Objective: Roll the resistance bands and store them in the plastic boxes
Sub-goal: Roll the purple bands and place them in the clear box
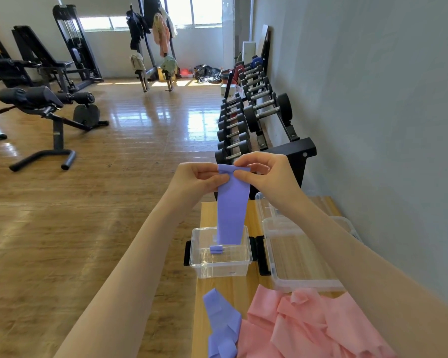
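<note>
Both hands are raised in front of the person, each pinching the top edge of a purple resistance band (232, 208) — the left hand (201, 178) with thumb and curled fingers closed on the left corner, the right hand (265, 171) closed on the right corner, where a first small turn of the roll seems to be started. From the hands the band hangs straight down, its loose lower end reaching the mouth of a small clear plastic box (221, 254) directly below them. A rolled purple band (216, 249) already lies inside that box. Just right of it, beneath the right forearm, sits a larger clear box (299, 257), and closer to the person than both hands lie more loose purple bands (221, 324) and a heap of pink bands (311, 324) on the wooden table (204, 301).

Judging from this, the roll is only at its first turn, so the risk is mostly in the winding: if the two hands do not turn evenly, the band could skew into a cone or slacken and spring open. The hanging tail may also catch on the box rim and drag the light box, or brush the stored roll out of place — lifting the hands slightly before rolling would likely avoid that
</note>
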